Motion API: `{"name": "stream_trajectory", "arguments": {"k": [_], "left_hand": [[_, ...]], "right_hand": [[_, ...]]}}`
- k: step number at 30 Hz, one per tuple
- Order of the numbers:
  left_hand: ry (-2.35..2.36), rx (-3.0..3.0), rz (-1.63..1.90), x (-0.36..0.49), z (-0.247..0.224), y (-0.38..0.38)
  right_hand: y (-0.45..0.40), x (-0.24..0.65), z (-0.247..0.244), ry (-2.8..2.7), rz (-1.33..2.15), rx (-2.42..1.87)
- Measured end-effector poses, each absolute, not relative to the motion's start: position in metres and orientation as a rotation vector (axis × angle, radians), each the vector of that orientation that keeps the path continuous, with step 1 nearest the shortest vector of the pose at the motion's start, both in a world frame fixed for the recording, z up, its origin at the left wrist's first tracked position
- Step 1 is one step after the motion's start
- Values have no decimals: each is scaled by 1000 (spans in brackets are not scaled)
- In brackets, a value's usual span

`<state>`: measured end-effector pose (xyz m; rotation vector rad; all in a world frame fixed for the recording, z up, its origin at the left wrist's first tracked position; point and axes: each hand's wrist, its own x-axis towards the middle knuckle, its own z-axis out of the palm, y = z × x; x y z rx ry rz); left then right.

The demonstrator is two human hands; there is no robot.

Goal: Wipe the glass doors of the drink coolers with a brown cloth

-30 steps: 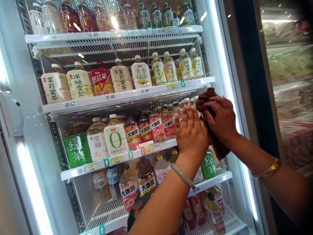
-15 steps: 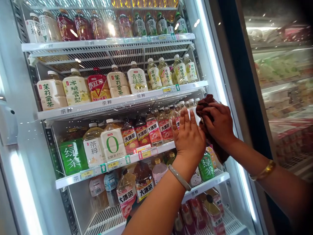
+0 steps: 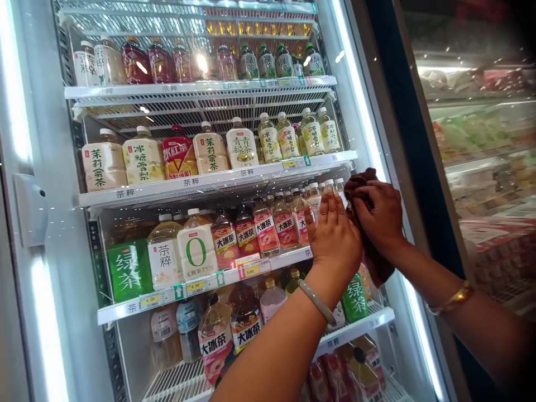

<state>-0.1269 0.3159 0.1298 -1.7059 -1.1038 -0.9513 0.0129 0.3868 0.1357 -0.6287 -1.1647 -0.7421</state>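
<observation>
My left hand [image 3: 333, 231] lies flat with its fingers stretched out, seemingly against the clear glass front of a drinks fridge. Nothing is in it, and a pale bangle circles the wrist. Just to its right, my right hand [image 3: 379, 215] grips a bunched dark brown cloth [image 3: 371, 259], whose lower end hangs down beside the left hand. A gold bracelet [image 3: 454, 298] is on that wrist. Behind the glass, bottles of red-labelled tea [image 3: 266, 228] stand on the middle shelf, partly covered by my left hand.
Several white wire shelves [image 3: 218, 184] carry rows of bottled drinks, with price tags [image 3: 250, 271] on their edges. Bright light strips [image 3: 364, 106] run down both sides. A dark upright frame [image 3: 397, 106] separates this fridge from another display [image 3: 486, 134] at right. A white box [image 3: 30, 209] is at left.
The view has shifted slightly, so the upper shelves appear lower and further right. Both hands sit a little lower and further right in the picture, the right still holding the cloth.
</observation>
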Motion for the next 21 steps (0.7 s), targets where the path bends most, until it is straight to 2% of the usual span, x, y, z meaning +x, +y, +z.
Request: {"name": "stream_trajectory", "arguments": {"k": [4, 8, 12, 15, 21], "left_hand": [[-1062, -1675, -915, -133, 123, 317], [-1012, -1685, -858, -139, 122, 311], [-976, -1717, -863, -125, 143, 312], [-1010, -1703, -873, -115, 161, 318], [-929, -1689, -786, -131, 165, 321]], "right_hand": [[379, 4, 115, -1300, -826, -549], [396, 40, 84, -1309, -835, -528], [418, 55, 124, -1061, -766, -610], [411, 33, 154, -1117, -746, -614], [392, 26, 132, -1311, -649, -621]]}}
